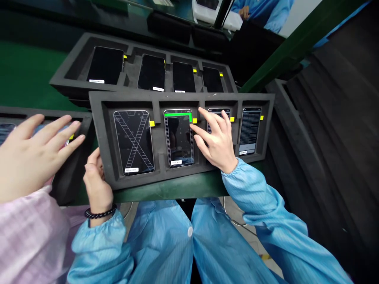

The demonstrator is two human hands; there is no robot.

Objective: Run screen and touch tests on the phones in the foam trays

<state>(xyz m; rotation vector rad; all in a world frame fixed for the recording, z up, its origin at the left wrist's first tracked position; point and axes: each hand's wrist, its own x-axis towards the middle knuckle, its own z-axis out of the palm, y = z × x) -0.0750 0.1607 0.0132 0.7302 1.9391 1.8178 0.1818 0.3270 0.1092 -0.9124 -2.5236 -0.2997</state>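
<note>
A black foam tray with several smartphones in its pockets is before me, tilted toward me. My left hand grips its left edge, the fingertips partly hidden behind it. My right hand has its fingers spread, one fingertip at the right edge of the second phone's screen. That screen shows a green band along the top and down the upper right side, and ladder-like lines on its sides. The leftmost phone shows a crossed ladder pattern. My right hand partly covers the third phone; the rightmost phone displays lines of text.
Behind stands another foam tray of dark-screened phones with yellow tabs. A co-worker's hand in a pink sleeve hovers over a tray at left. A green post slants at right, beside stacked black trays. Another person in blue sits across.
</note>
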